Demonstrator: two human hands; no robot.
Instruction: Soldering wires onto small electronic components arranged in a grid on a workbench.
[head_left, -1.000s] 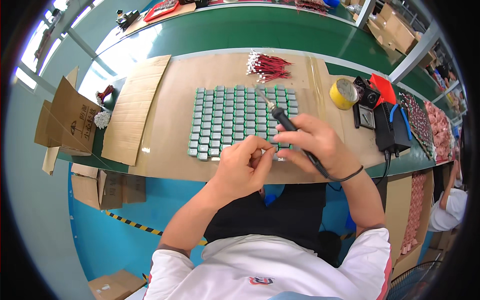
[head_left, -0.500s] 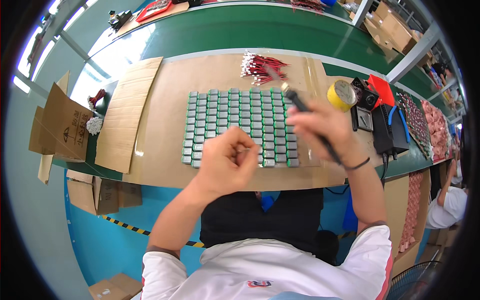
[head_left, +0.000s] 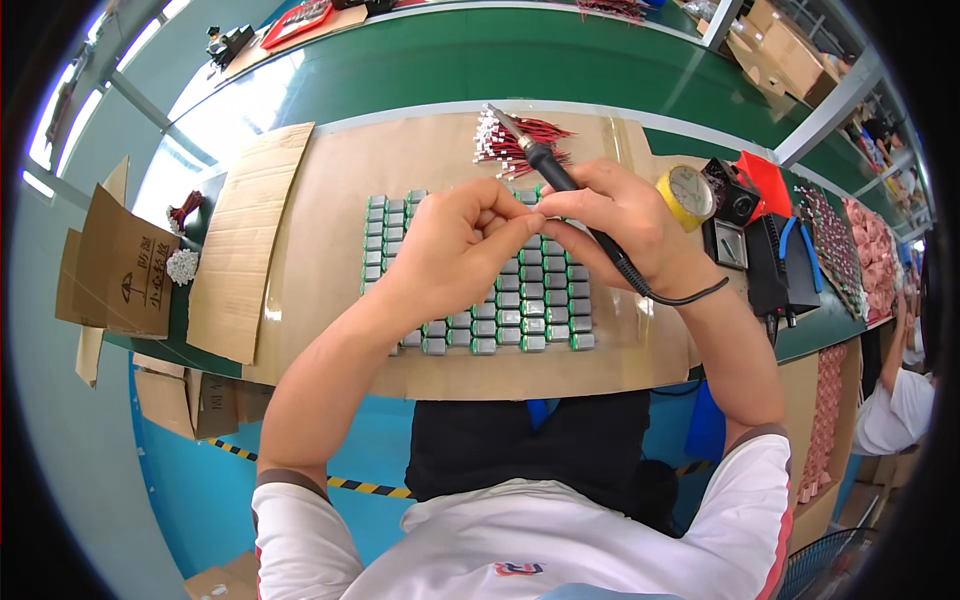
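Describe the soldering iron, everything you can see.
The soldering iron has a slim, metallic-looking shaft and a black, plastic-looking handle, its rear running into what looks like a black cord. Held slantwise in the right hand, it points away and leftward, its tip appearing over white-ended red wires; contact there and heat can't be told.

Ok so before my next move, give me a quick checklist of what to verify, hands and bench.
1. Soldering iron held: ok, in the right hand, its tip pointing away from you.
2. Iron tip off the red wires: cannot tell; it overlaps the bundle in this view, but height is unclear.
3. Left hand grip: cannot tell; it meets the right hand, and anything pinched there is hidden.
4. Cord away from the right wrist: not ok; it crosses the wrist in this view.
5. Grey blocks lined up: ok where visible; your hands hide some.
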